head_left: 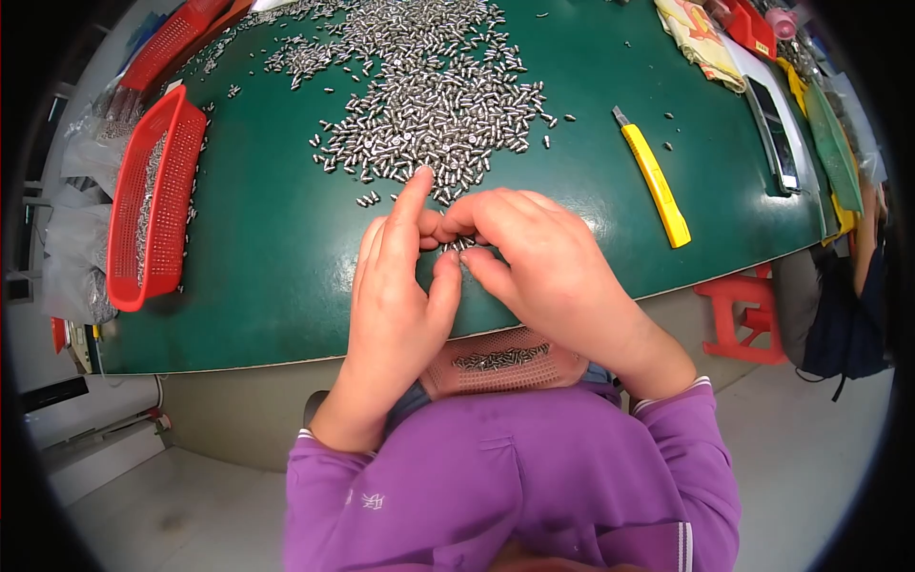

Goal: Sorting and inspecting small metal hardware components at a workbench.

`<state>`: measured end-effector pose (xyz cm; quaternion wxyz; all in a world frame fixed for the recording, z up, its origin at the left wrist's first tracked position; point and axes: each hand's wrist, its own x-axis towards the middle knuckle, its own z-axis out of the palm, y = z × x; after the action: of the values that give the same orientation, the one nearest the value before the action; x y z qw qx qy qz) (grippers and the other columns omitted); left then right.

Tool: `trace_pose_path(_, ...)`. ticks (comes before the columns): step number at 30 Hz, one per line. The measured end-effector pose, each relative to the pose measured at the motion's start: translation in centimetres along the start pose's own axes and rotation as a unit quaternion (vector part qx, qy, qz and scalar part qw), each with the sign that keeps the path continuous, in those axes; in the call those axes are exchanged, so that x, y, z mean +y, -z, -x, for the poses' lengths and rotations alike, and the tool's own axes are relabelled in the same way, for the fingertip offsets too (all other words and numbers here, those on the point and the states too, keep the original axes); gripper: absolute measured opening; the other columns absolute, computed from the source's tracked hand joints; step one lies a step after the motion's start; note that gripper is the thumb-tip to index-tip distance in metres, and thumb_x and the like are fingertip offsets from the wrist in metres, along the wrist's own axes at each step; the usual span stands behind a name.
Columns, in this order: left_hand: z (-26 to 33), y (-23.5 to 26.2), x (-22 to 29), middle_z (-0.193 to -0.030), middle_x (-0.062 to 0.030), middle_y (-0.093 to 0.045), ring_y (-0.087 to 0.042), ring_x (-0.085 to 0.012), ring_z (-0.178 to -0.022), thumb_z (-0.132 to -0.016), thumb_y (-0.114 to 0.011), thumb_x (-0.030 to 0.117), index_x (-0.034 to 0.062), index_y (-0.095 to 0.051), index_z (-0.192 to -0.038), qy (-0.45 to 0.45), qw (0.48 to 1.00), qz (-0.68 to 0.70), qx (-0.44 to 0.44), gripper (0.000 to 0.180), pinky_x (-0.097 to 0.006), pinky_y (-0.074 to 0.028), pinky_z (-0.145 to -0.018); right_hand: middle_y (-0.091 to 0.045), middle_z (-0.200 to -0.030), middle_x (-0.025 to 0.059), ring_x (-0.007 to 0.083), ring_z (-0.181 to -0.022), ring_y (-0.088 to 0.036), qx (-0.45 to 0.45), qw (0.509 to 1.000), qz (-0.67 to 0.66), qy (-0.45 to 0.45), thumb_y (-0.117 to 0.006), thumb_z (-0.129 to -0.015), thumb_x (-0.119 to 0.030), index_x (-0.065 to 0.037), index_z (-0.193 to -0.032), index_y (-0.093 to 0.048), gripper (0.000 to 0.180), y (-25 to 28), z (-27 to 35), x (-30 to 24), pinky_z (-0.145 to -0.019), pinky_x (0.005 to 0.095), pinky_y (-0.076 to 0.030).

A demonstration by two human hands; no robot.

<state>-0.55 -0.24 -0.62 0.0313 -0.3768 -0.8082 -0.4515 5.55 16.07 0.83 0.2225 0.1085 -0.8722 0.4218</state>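
Small metal parts (458, 244), qty. several, silvery, short: a little cluster at the fingertips, near edge of table, ctr.

L. hand (393, 281): palm down, half open; index finger stretched fwd to the near fringe of the pile, thumb tip at the cluster; other fingers partly hidden. R. hand (548, 238): curled, thumb and index apart w/ cluster between; remaining fingers bent in. Whether either hand grips parts firmly or only has them against the tabletop: can't tell.

Pile (434, 110), same type of part (hundreds, approx., w/ a few strays round the edges): just beyond fingertips, running to far side.

Green table (267, 257), smooth top, under all of the above.

Pink mesh basket (505, 379), 1 pc.: on the lap, below table edge, parts inside.

Yellow utility knife (656, 181), 1 pc.: on table, R. of pile, well apart from hands, lying diagonally.

Red basket (170, 248), 1 pc., perforated, oblong: L. side of table, parts inside, clear plastic bags (74, 234) beside it.

Red stool (739, 315), 1 pc.: floor, R., beyond table edge.
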Motion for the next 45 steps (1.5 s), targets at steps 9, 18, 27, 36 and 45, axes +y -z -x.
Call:
trace_pose_path(9, -0.01, -0.11, -0.05, -0.097, -0.0101, -0.064, -0.060, -0.0245, -0.090, -0.080, -0.064, -0.010, 0.0003, -0.053, -0.142, -0.001, 1.000, 0.004, 0.006, 0.064, -0.037, -0.052, -0.083, -0.067, -0.096, 0.0088, 0.0323, -0.088, -0.062, -0.004, 1.000, -0.002, 0.000, -0.067, -0.084, -0.002, -0.006, -0.106, -0.062, 0.023, -0.34, 0.11, 0.05, -0.077, 0.0428, -0.051)
trace_pose_path(18, 0.41, 0.31, 0.08, -0.092, -0.0087, -0.061, -0.057, -0.0241, -0.088, -0.080, -0.068, -0.008, 0.0001, -0.050, -0.145, -0.001, 1.000, -0.022, -0.002, 0.068, -0.037, -0.051, -0.082, -0.064, -0.098, 0.0106, 0.0325, -0.088, -0.062, -0.009, 1.000, 0.014, -0.012, -0.065, -0.084, 0.000, -0.004, -0.105, -0.056, 0.023, 0.10, 0.64, -0.18, -0.078, 0.0435, -0.049)
trace_pose_path(27, 0.29, 0.73, 0.28, -0.095, -0.0093, -0.062, -0.060, -0.0237, -0.089, -0.082, -0.067, -0.010, -0.0004, -0.048, -0.147, 0.005, 1.000, -0.005, -0.017, 0.069, -0.037, -0.052, -0.082, -0.070, -0.099, 0.0095, 0.0210, -0.082, -0.070, 0.005, 0.997, 0.000, -0.078, -0.068, -0.084, 0.004, -0.004, -0.115, -0.062, 0.032, 0.40, 0.49, -0.51, -0.074, 0.0350, -0.058)
trace_pose_path(36, -0.17, 0.64, 0.18, -0.091, -0.0088, -0.065, -0.063, -0.0208, -0.083, -0.084, -0.068, -0.010, -0.0029, -0.048, -0.145, 0.036, 0.999, 0.008, -0.010, 0.065, -0.035, -0.053, -0.076, -0.071, -0.103, 0.0110, 0.0210, -0.086, -0.072, -0.014, 0.993, -0.033, -0.110, -0.065, -0.087, 0.004, -0.003, -0.117, -0.061, 0.031, 0.18, 0.17, -0.38, -0.077, 0.0340, -0.060)
trace_pose_path(45, -0.07, 0.60, 0.25, -0.093, -0.0089, -0.065, -0.063, -0.0214, -0.086, -0.081, -0.070, -0.012, -0.0034, -0.048, -0.145, 0.043, 0.999, 0.017, -0.015, 0.068, -0.035, -0.054, -0.078, -0.070, -0.097, 0.0091, 0.0221, -0.086, -0.071, -0.002, 0.997, 0.007, -0.081, -0.066, -0.084, 0.005, -0.004, -0.113, -0.061, 0.031, -0.47, -0.04, -0.13, -0.076, 0.0349, -0.059)
